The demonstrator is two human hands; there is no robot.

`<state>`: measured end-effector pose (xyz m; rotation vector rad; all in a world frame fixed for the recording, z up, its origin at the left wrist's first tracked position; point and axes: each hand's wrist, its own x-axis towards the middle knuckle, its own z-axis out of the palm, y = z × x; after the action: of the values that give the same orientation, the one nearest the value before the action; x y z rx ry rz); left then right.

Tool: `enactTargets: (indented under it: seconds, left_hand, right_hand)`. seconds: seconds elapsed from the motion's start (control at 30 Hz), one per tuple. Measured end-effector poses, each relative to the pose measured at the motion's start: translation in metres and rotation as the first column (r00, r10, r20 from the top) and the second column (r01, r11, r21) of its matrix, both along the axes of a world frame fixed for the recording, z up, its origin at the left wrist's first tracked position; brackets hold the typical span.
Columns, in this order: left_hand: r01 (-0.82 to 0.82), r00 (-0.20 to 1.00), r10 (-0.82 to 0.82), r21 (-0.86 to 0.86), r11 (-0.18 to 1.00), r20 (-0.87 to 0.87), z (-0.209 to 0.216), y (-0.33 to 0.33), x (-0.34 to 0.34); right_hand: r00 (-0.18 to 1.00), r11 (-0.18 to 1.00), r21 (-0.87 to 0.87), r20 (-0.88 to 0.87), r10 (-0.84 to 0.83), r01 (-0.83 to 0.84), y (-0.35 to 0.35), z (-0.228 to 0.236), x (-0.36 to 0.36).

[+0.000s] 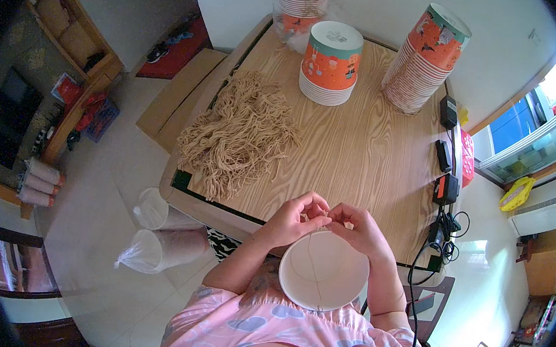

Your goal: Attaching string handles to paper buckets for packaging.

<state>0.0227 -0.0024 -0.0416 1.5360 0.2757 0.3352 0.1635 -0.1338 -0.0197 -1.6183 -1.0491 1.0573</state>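
A white paper bucket [299, 268] rests against my lap, its open mouth facing up at me. One thin beige string [311, 259] runs across its mouth from the near rim up to my fingers at the far rim. My left hand [299, 219] pinches the string's end at that far rim. Close beside it, my right hand [357, 229] is also pinched at the same spot, thumb and forefinger together. The fingertips partly hide the string and the rim there. A heap of beige strings [238, 134] lies on the wood-grain table [342, 153], beyond my left hand.
On the table's far side stand a short stack of orange and green buckets [330, 66], a tall leaning stack [423, 60] and a bagged stack [300, 7]. Power adapters [446, 188] and black cables line the right edge. Bagged bucket stacks [169, 250] lie on the floor at left.
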Motion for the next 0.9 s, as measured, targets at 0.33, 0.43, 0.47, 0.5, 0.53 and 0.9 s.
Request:
enactTargets:
  seconds: [0.33,0.43,0.47,0.5,0.53,0.9]
  left_hand:
    - [-0.026,1.0,0.026,-0.022,0.999,0.007,-0.0018,0.0003,0.0006]
    - [-0.011,1.0,0.011,-0.02,1.0,-0.021,0.0001,0.0015,-0.0001]
    - [-0.012,1.0,0.011,-0.02,1.0,-0.021,-0.0004,0.0016,-0.0001]
    - [-0.012,1.0,0.011,-0.031,0.999,-0.027,-0.0014,0.0017,-0.0002]
    - [-0.012,0.999,0.01,-0.043,0.999,-0.033,-0.0018,0.0018,-0.0002]
    - [-0.009,0.999,0.005,-0.075,0.997,-0.046,-0.0047,0.0028,-0.0004]
  right_hand:
    - [1.0,1.0,0.015,-0.025,-0.014,0.014,0.0013,0.0023,-0.0017]
    - [1.0,1.0,-0.003,-0.003,-0.007,0.007,0.001,0.0018,-0.0011]
    - [1.0,1.0,-0.003,-0.003,-0.007,0.007,0.001,0.0023,-0.0012]
    - [1.0,1.0,-0.003,0.0,-0.003,0.003,0.0011,0.0035,-0.0013]
    - [1.0,1.0,-0.002,0.003,0.001,-0.001,0.001,0.0044,-0.0014]
    - [0.999,0.998,0.04,-0.013,0.041,-0.04,0.0007,0.0051,-0.0002]
